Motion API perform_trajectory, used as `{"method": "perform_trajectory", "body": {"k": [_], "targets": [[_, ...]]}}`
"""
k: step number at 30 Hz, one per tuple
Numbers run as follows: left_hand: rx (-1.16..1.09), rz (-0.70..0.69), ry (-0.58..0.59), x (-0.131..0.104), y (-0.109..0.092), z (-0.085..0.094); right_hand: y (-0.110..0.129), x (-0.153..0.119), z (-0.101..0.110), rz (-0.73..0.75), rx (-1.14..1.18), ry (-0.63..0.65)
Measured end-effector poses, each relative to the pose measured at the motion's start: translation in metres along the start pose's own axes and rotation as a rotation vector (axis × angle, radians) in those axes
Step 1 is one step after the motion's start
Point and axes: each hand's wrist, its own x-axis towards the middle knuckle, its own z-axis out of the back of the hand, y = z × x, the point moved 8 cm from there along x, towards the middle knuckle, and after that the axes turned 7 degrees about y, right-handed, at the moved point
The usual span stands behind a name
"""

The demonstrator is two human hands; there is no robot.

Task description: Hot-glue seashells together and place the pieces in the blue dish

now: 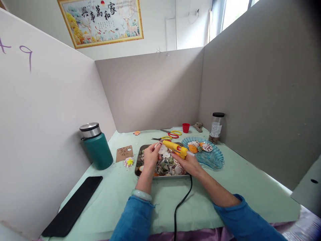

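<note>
My right hand [188, 164] is wrapped round a yellow glue gun [175, 148] with a clear glue stick poking from its back end. The gun's nozzle points left, at the fingertips of my left hand [150, 157]. Between those fingertips is a small pale shell-like piece [157, 144] with reddish marks, mostly hidden by the fingers. Both hands are above a metal tray [173, 176] filled with mixed shells [167, 166]. A black cord [182, 201] runs from below my right hand to the table's front edge.
Left of the tray lie a speckled disc with a yellow flower [129, 162] and a brown card [124, 153]. A green bottle [98, 150] and black slab [75, 204] stand farther left. Behind are scissors [165, 138] and a red cup [186, 128]; rightward, a blue plate [214, 161] and jar [216, 129].
</note>
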Motion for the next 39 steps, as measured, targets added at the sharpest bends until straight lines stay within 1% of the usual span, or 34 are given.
{"method": "perform_trajectory", "body": {"k": [4,10,14,18,24,27,32,36,39], "targets": [[0.034,-0.002,-0.021,0.0,-0.001,0.002,0.002,-0.001,0.0,0.0,0.003,0.004],[0.14,-0.062,-0.081,-0.001,-0.005,0.008,0.008,-0.001,-0.003,0.044,-0.05,0.038],[0.223,-0.085,-0.109,-0.002,-0.008,0.01,0.008,-0.001,-0.001,0.047,-0.08,0.018],[0.266,-0.105,-0.126,-0.003,-0.011,0.011,0.009,-0.002,0.001,0.031,-0.091,-0.001],[0.327,-0.129,-0.162,-0.004,-0.014,0.013,0.01,-0.002,0.001,0.054,-0.093,-0.007],[0.327,-0.141,-0.169,-0.004,-0.014,0.013,0.008,-0.001,0.0,0.065,-0.075,0.002],[0.285,-0.109,-0.165,-0.006,-0.014,0.012,0.005,-0.002,0.003,0.076,-0.096,-0.041],[0.22,-0.075,-0.139,-0.005,-0.012,0.01,0.002,-0.002,0.005,0.041,-0.068,-0.047],[0.178,-0.069,-0.144,-0.004,-0.011,0.01,0.002,-0.002,0.007,0.008,-0.06,-0.059]]}}
